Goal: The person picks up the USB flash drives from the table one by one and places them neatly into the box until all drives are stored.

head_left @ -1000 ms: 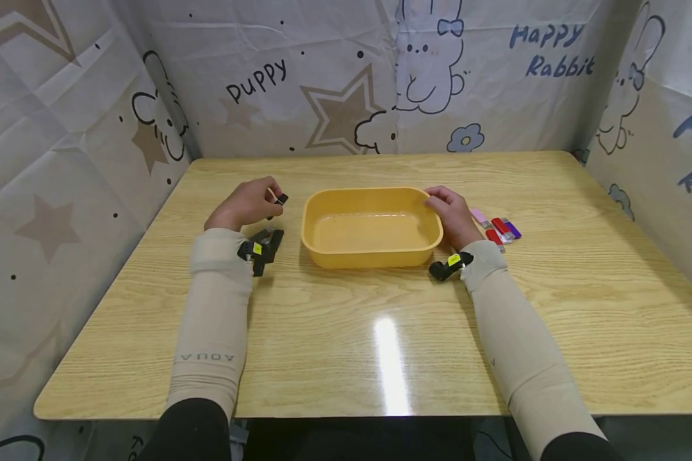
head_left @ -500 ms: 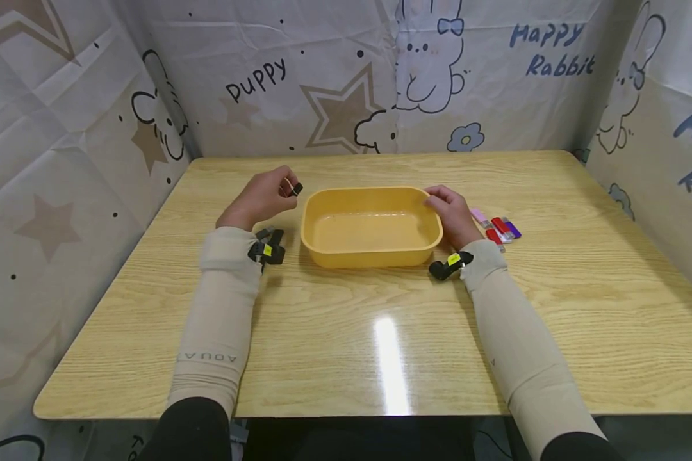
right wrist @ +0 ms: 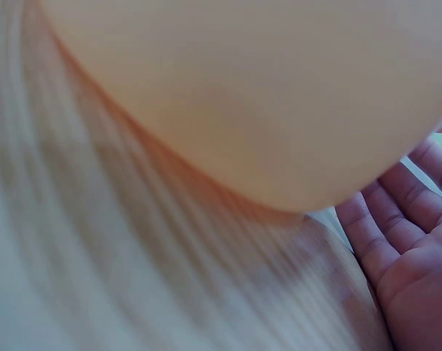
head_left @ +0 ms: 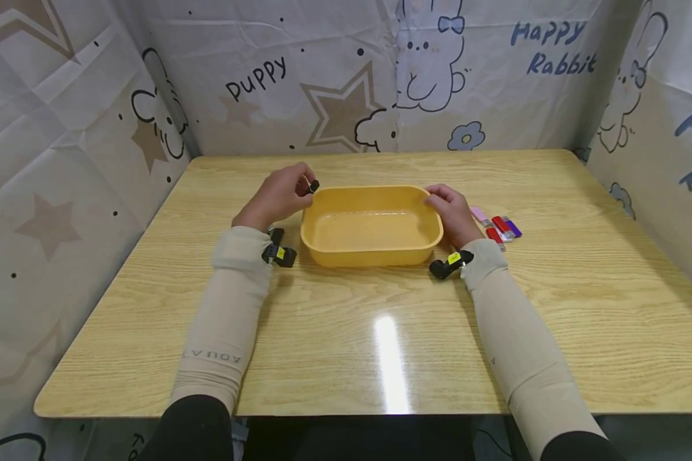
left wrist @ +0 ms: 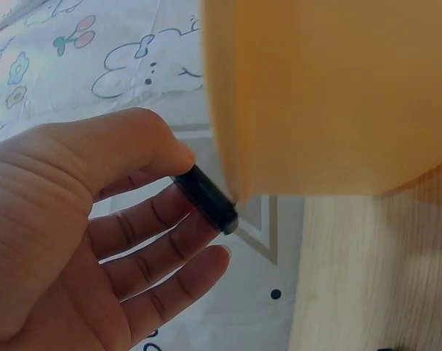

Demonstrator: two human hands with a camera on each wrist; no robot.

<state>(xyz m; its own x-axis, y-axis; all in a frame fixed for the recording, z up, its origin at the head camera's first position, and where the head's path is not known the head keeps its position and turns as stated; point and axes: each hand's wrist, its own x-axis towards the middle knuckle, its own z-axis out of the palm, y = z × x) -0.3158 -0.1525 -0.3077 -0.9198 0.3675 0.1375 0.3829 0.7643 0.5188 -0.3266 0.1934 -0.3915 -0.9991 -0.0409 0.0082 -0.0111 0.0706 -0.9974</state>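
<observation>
2 hands (head_left: 277, 197) (head_left: 454, 214), black stick (left wrist: 205, 197) pinched, yellow tub (head_left: 371, 258) held

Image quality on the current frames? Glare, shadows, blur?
Head: bright glare streak on the table toward its near edge, soft shadows beside the forearms. Left wrist: creases on the left hand readable, the black object dark with little surface detail, the yellow tray soft. Right wrist: dull, tray wall nearly featureless, table grain streaky and smeared.
</observation>
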